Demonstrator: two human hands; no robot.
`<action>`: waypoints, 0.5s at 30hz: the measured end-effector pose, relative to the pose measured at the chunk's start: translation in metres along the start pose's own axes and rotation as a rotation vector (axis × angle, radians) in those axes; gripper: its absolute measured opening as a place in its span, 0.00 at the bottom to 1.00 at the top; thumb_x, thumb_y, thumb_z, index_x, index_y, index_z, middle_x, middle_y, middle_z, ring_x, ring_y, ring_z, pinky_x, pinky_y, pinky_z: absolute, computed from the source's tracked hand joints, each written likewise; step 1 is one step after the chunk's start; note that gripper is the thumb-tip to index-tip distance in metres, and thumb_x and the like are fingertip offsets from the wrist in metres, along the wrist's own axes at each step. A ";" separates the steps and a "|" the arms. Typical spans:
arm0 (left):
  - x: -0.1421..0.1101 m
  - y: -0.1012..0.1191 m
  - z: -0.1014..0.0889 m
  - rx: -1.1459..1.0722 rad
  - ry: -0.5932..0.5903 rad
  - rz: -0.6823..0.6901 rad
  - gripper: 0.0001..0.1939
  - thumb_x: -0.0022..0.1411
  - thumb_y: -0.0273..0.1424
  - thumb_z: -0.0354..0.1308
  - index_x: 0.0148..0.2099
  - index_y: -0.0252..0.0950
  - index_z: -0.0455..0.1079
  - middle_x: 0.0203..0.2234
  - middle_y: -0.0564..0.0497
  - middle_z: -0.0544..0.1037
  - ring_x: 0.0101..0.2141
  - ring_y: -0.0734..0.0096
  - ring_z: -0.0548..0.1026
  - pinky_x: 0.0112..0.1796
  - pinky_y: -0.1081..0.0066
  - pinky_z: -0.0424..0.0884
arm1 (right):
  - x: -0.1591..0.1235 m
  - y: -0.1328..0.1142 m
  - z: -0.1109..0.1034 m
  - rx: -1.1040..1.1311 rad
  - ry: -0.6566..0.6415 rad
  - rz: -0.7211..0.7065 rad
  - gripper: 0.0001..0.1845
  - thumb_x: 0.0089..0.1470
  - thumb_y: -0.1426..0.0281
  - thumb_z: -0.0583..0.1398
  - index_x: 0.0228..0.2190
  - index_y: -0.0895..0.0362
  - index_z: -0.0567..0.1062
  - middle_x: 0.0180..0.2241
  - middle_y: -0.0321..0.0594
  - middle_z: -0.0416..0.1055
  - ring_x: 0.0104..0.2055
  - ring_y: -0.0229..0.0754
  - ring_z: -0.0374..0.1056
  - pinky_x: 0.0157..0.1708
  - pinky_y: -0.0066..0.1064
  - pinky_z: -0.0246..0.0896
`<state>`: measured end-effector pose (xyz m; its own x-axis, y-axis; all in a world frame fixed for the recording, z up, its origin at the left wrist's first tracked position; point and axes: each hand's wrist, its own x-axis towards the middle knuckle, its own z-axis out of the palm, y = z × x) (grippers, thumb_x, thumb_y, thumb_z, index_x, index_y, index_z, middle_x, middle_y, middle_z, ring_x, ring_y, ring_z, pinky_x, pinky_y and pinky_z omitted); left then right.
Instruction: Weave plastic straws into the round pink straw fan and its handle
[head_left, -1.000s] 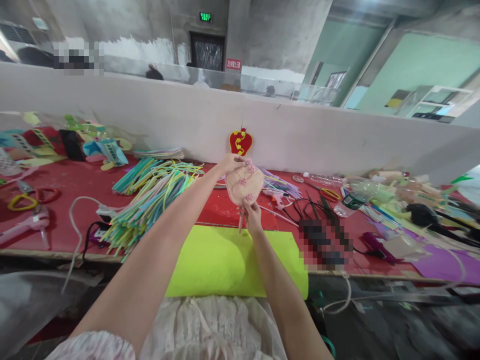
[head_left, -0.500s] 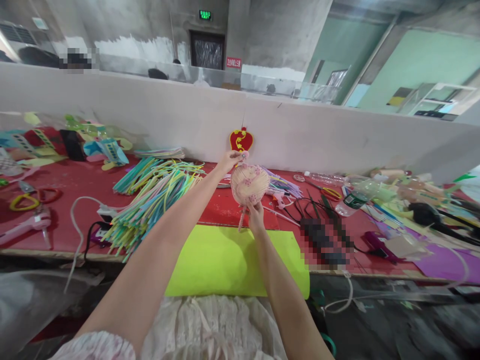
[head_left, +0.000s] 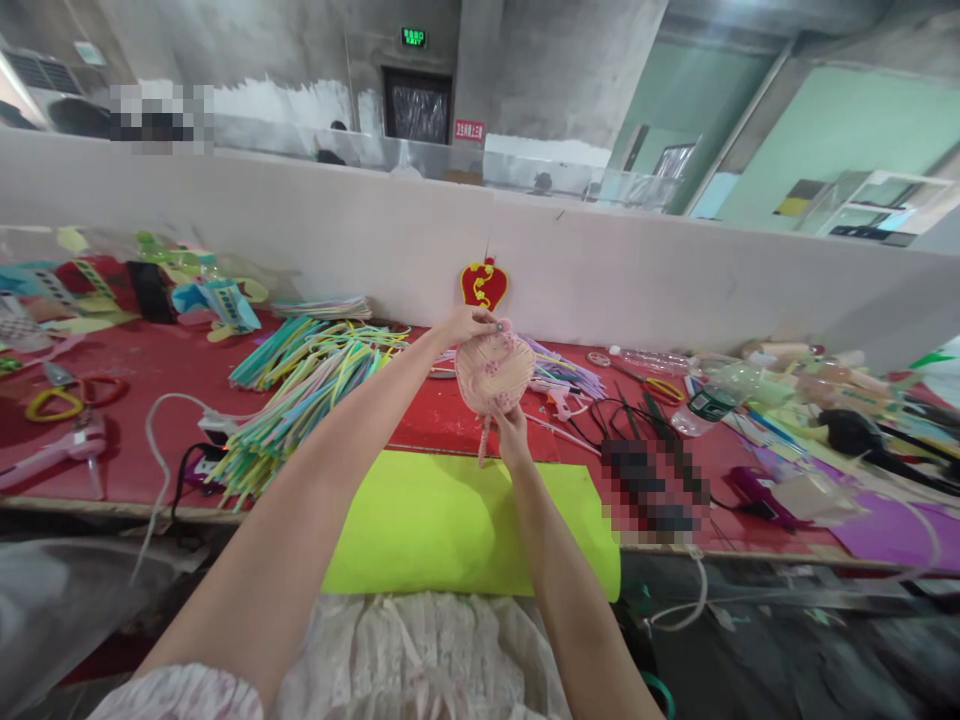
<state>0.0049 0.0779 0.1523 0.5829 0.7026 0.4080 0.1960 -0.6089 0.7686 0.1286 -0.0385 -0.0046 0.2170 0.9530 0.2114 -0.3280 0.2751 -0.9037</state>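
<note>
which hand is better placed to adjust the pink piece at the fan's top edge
Probably the left hand: its fingers are at the pink piece, while the right hand grips the fan lower down.

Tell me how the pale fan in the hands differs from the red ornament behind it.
Color: the pale fan is cream and pink; the red ornament is deep red with yellow edging.
Support: the right hand holds the fan, with the left hand at its top edge; neither holds the ornament.
Apparent size: the fan looks larger in view than the ornament.
Both carry small flower-like decorations.
</note>
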 end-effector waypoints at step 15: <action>0.003 -0.008 0.013 -0.060 0.050 0.033 0.17 0.47 0.38 0.59 0.36 0.31 0.72 0.31 0.45 0.75 0.31 0.72 0.71 0.36 0.70 0.65 | -0.007 -0.003 0.003 0.020 -0.026 -0.014 0.19 0.38 0.60 0.63 0.32 0.55 0.66 0.25 0.33 0.68 0.21 0.35 0.66 0.21 0.28 0.63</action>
<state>0.0154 0.0799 0.1413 0.5483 0.7007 0.4565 0.1283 -0.6099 0.7820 0.1250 -0.0453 -0.0018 0.1979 0.9520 0.2335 -0.3438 0.2905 -0.8930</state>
